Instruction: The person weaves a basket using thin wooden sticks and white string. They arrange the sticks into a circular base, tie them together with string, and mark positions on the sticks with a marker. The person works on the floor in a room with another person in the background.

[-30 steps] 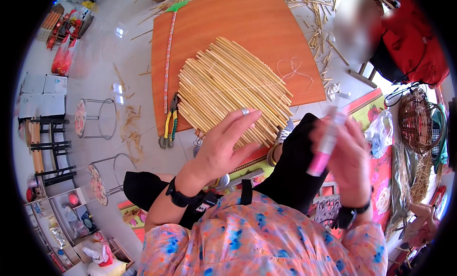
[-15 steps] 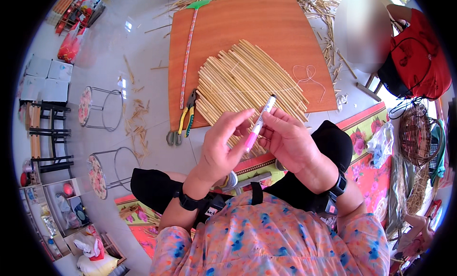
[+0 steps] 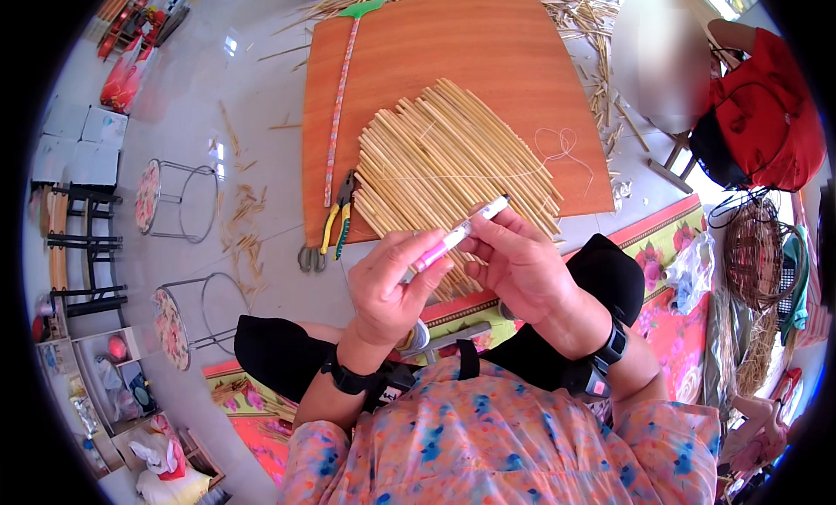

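Between my two hands lies a slim marker pen (image 3: 461,232), white with a pink end and a dark tip, tilted up to the right. My left hand (image 3: 385,277) pinches its pink end with thumb and fingers. Near the dark tip, my right hand (image 3: 533,259) grips it, some fingers curled underneath. Just beyond them, a panel of pale straw stalks (image 3: 448,148) rests side by side on an orange-brown board (image 3: 488,43). A thin white thread (image 3: 566,146) crosses the stalks and loops onto the board at right.
Left of the stalks are yellow-green-handled pliers (image 3: 340,213), scissors (image 3: 311,259) and a green-headed fly swatter (image 3: 338,126). Two round stools (image 3: 171,326) lie tipped at left. Loose straw (image 3: 601,17) litters the floor. Another person in red (image 3: 771,113) sits at right, near a wicker basket (image 3: 754,254).
The marker has turned from steep to flatter, its dark tip now lower and further right. My left hand has shifted slightly down along with its pink end.
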`<state>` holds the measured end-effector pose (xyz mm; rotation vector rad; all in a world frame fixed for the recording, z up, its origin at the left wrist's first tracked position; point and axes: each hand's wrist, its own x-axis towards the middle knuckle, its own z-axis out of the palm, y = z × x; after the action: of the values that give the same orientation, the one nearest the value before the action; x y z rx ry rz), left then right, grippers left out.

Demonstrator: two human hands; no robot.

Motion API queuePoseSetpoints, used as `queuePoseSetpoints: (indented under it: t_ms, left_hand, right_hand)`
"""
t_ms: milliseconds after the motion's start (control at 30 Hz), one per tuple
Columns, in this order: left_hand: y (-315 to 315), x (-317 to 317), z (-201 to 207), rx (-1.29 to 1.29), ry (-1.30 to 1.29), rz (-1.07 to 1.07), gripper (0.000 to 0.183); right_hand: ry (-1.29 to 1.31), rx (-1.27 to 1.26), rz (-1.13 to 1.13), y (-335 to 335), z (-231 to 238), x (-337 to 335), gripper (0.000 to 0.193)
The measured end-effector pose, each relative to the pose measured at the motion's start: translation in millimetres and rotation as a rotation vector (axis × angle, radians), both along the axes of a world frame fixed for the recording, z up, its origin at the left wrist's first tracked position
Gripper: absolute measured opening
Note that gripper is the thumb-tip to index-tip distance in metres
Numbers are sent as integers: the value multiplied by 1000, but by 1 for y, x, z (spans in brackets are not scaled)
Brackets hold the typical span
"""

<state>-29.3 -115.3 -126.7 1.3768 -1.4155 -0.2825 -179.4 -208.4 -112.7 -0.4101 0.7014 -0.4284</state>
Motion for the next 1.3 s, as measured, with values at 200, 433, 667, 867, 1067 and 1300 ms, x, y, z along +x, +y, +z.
queuePoseSetpoints:
  t_ms: [200,433,667,867,1067,1300]
  left_hand:
    - [-11,1,-1,-19,-172,54,22]
    - [0,31,-9,118,268,346,25]
    - [-53,162,-110,401,416,573,18]
    - [-84,205,-191,537,-345,601,9]
    - [-106,206,-207,599,-526,566,5]
    - [-109,182,-158,336,-597,519,19]
  right_hand:
    - [-6,-65,-36,2,-14,0,12]
    - [155,-435,-476,-34,-24,-22,11]
    - [138,-746,-180,-50,40,-3,13]
    - [232,-1056,98,-78,43,-1,15]
    - [447,-1113,218,-111,42,11,19]
    - [363,-1091,428,-144,-4,61,19]
